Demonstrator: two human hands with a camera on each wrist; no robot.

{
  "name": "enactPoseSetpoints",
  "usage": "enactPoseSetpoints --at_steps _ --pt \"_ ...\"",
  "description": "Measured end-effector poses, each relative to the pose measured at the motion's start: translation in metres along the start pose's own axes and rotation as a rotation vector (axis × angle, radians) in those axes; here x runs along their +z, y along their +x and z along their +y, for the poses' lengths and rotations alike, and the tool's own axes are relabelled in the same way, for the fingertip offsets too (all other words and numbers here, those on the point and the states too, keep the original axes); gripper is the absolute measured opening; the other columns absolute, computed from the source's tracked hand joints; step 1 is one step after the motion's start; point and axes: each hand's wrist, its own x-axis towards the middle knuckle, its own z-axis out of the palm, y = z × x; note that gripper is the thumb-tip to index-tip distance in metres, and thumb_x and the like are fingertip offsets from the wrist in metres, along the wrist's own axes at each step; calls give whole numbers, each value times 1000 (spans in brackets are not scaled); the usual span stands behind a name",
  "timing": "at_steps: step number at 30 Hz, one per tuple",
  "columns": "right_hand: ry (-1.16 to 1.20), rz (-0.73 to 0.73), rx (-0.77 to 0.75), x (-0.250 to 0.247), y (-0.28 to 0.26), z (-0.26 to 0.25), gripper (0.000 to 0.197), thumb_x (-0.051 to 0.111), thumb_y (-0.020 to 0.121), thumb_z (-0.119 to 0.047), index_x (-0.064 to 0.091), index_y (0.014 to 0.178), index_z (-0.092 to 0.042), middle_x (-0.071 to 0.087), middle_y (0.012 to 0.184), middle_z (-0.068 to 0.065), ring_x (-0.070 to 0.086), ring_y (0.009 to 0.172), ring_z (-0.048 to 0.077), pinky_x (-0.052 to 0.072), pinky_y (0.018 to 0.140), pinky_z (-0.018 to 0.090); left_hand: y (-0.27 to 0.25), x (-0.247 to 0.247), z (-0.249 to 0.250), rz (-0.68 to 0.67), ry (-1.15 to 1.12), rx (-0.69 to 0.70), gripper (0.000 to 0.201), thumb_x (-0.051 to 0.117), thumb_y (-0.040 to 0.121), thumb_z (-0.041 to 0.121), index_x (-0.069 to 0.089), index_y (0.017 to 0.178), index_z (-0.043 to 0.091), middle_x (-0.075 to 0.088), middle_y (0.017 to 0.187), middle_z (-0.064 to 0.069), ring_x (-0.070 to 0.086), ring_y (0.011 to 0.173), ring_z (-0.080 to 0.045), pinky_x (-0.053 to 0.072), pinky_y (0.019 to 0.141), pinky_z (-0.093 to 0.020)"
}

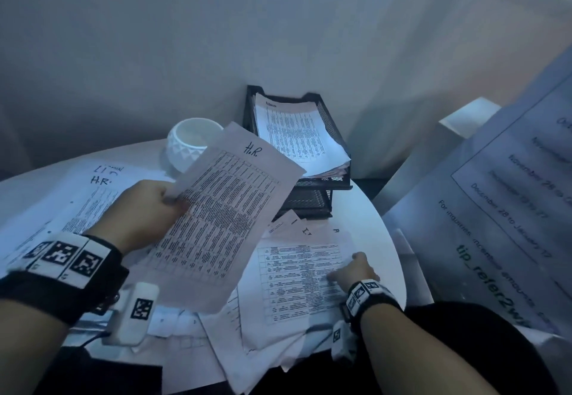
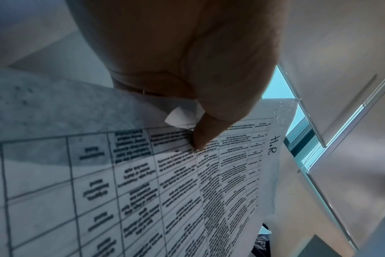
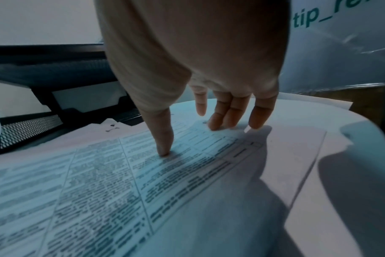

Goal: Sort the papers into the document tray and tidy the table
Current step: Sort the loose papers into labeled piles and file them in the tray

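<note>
**One H.R. sheet lifted, one sheet pressed flat**

The left hand (image 1: 145,209) holds a printed sheet marked "H.R." (image 1: 223,215) above the round white surface (image 1: 371,209). Its grip is narrow: the thumb (image 2: 205,135) lies on the printed side and pinches the long edge of the sheet against the fingers behind it. The sheet is tilted, with its top corner pointing toward the black mesh document tray (image 1: 335,134).

The right hand (image 1: 354,271) is on a table-printed sheet (image 1: 297,280) that lies on the surface near the right edge. Its grip is wide and holds nothing: the fingers (image 3: 222,114) are straight and spread, and the fingertips and the thumb tip touch the paper.

The tray stands at the far side of the surface, against the wall. Its upper level already carries a stack of printed papers (image 1: 294,134); the lower level is mostly hidden.

More loose papers (image 1: 89,205) lie on the left part of the surface, one also marked "H.R.". A white faceted bowl (image 1: 188,144) stands just left of the tray. A large printed poster (image 1: 507,209) leans at the right.
</note>
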Motion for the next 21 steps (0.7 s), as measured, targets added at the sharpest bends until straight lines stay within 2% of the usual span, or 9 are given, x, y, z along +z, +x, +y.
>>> enactPoseSetpoints --at_steps 2,5,8,10,12,13,16,19,21 --pt "-79 38 5 -4 2 -2 103 91 68 -38 32 151 -26 46 146 17 41 135 38 44 105 49 0 -1 -2 6 10 10 31 70 94 25 63 67 10 64 63 -11 52 57 -25 39 62 -34" --pt "-83 31 22 -9 8 1 111 93 66 -38 27 154 -26 45 148 17 39 138 39 42 109 51 0 -1 -5 2 9 26 30 69 95 27 66 70 10 70 69 -16 56 59 -26 42 63 -35" --pt "-44 16 23 -8 11 3 101 92 68 -28 32 149 -23 54 139 16 47 130 40 47 105 50 0 1 -8 -14 7 33 32 70 95 28 65 68 12 67 63 -9 56 58 -25 43 63 -35" --pt "-23 37 40 -7 12 2 102 93 68 -26 32 150 -26 49 142 17 49 130 41 48 105 51 1 2 -9 -22 -8 26 31 72 94 28 66 65 19 65 58 -4 56 57 -25 43 63 -35" --pt "-38 48 60 -8 12 3 103 93 69 -30 31 151 -29 42 147 16 43 136 40 44 106 51 3 3 -9 -30 -18 20 30 72 94 29 67 65 28 62 53 1 54 55 -25 41 62 -35" --pt "-55 49 70 -10 12 4 103 93 69 -33 31 151 -29 41 148 16 40 137 40 42 107 51 4 3 -10 -35 -20 18 29 72 94 29 66 66 27 60 52 2 53 54 -24 41 61 -34" --pt "-72 48 67 -13 16 8 106 94 66 -37 32 150 -26 49 145 15 43 136 39 43 106 49 5 5 -12 -42 -15 17 32 71 95 29 63 69 11 59 54 -1 51 53 -22 40 61 -34" --pt "-57 16 57 -11 19 7 116 97 55 -37 31 150 -24 58 136 13 54 126 39 48 105 52 5 6 -13 -40 10 23 34 69 94 28 59 68 8 58 55 -4 51 53 -21 39 61 -34" --pt "-31 5 52 -10 20 7 118 98 52 -33 31 148 -24 55 136 14 55 124 40 50 104 55 6 5 -13 -34 16 26 34 69 94 28 58 69 7 59 56 -7 51 54 -22 39 61 -34"
